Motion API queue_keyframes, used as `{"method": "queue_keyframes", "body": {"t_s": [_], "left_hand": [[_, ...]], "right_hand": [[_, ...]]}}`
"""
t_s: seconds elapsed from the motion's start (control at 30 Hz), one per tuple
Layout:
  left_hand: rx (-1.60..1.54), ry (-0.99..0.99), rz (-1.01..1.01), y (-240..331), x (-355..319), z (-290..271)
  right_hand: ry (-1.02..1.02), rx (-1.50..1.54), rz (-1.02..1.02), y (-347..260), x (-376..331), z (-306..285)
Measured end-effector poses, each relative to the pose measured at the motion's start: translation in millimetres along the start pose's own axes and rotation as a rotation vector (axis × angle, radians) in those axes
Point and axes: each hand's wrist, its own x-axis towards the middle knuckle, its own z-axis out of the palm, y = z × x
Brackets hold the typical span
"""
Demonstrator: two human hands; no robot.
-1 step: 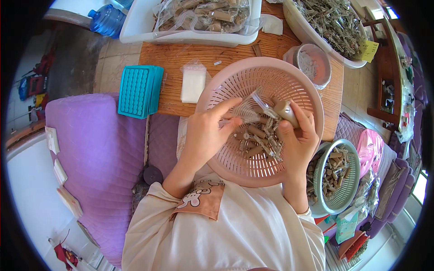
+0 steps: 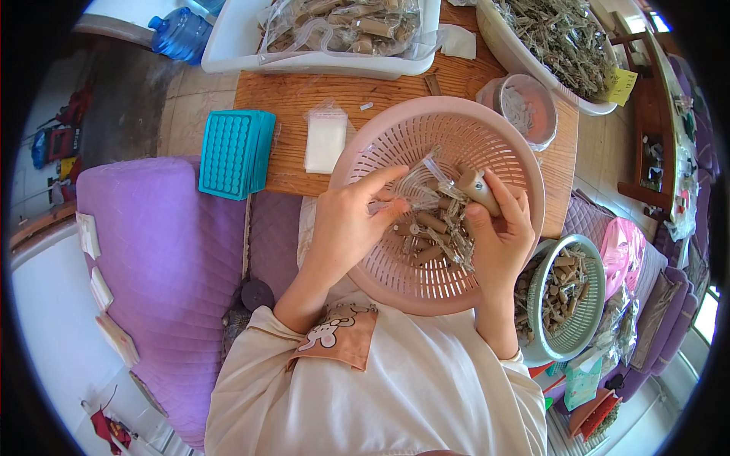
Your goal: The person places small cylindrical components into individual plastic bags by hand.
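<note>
Item: pink basket (image 2: pixel 380 144), centre. My left hand (image 2: pixel 346 228) pinched a clear piece (image 2: pixel 414 186); right hand (image 2: pixel 498 235) gripped a tan tube (image 2: pixel 479 190). Pile (image 2: pixel 437 232) remained unsorted; green basket (image 2: pixel 597 304), 4 o'clock, partly filled.

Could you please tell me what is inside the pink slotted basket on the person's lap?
The pink basket holds a pile of small brown cylinders with clear wrappers. Both hands, left and right, cover part of it.

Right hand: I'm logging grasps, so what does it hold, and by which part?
The right hand grips a small brown cylinder around its lower end, over the pink basket.
</note>
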Motion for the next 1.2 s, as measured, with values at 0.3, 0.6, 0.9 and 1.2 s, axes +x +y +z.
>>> {"method": "queue_keyframes", "body": {"t_s": [0.3,0.6,0.9,1.2], "left_hand": [[-0.161,-0.113,-0.085,3.5,-1.2,-6.6],[-0.196,-0.12,0.169,-11.7,-5.1,10.1],[-0.133,-0.248,-0.024,10.4,-1.7,2.2],[-0.192,-0.29,-0.071,4.8,2.5,5.8]], "right_hand": [[-0.015,-0.304,-0.132,-14.6,0.4,3.6],[-0.272,-0.186,-0.074,-18.1,5.1,1.5],[-0.376,-0.359,-0.117,-26.7,8.1,-0.9],[-0.398,-0.264,-0.122,-21.7,15.0,4.7]]}}
